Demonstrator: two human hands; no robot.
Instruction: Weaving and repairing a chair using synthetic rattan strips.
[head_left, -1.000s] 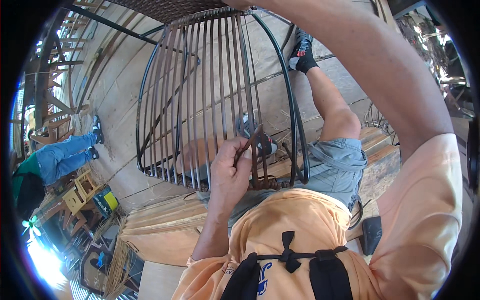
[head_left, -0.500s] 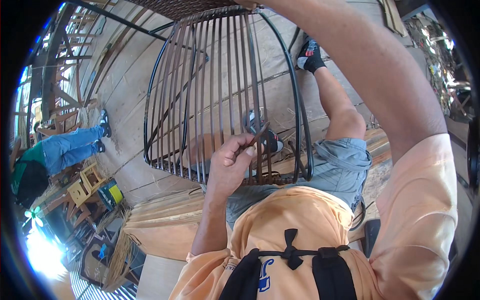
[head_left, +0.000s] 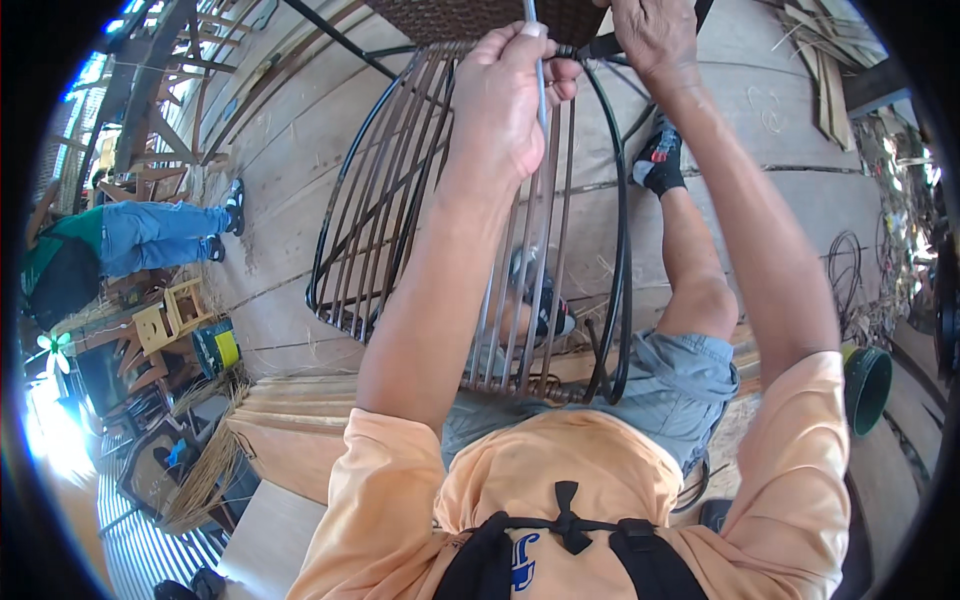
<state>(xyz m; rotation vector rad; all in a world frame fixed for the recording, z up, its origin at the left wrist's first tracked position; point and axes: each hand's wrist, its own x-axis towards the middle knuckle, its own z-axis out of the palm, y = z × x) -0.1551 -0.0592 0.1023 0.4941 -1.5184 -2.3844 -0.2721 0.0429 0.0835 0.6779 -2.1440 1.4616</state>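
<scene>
A black metal chair frame (head_left: 622, 250) leans across my lap, with several brown strands (head_left: 398, 205) running lengthwise between its ends. Dark brown weaving (head_left: 470, 18) fills the part at the top edge of the view. Just below that weaving, my left hand (head_left: 503, 95) pinches a long, shiny strand (head_left: 541, 85) between thumb and fingers. Beside it on the right, my right hand (head_left: 655, 40) is closed at the frame's upper right corner; its fingertips are partly hidden, so what it grips cannot be made out.
Stacked wooden boards (head_left: 300, 405) lie at my left side. A dark green bucket (head_left: 867, 390) stands at the right, with coiled wire (head_left: 848, 270) beyond it. Another person in jeans (head_left: 165, 232) is at the left, near a small wooden piece (head_left: 172, 318) and a yellow-banded bucket (head_left: 216, 346).
My left hand has gone from the frame's near end up to its far end and now pinches the strand there. My right hand shows more fully, and the frame has shifted slightly.
</scene>
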